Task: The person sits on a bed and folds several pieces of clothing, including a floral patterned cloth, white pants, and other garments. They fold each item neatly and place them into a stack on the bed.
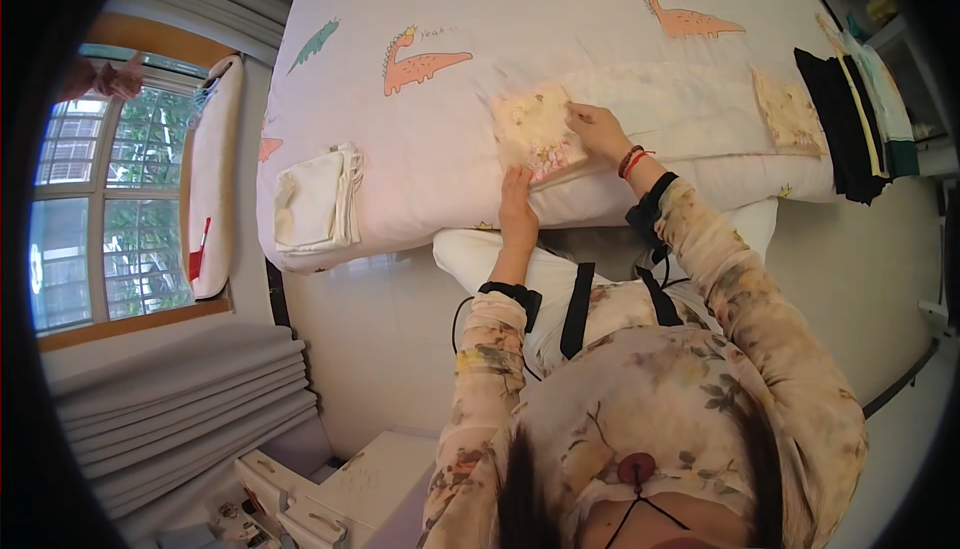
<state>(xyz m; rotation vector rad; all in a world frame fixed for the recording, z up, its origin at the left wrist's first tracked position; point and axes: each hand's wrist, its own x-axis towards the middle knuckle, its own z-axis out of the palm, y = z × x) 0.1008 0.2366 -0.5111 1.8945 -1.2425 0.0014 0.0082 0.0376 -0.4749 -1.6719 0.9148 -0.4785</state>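
Observation:
A small folded garment, pale yellow with a floral print at its near edge, lies on the bed in front of me. My left hand is at its near edge, fingers and thumb closed on the fabric. At its right edge my right hand pinches the cloth between bent fingers and thumb. The garment lies flat in a rough square. What is folded inside it is hidden.
The bed has a pink dinosaur-print cover. A white folded stack sits at its left edge. Farther right lie another yellow folded garment and dark folded clothes. A white cabinet stands behind at the left.

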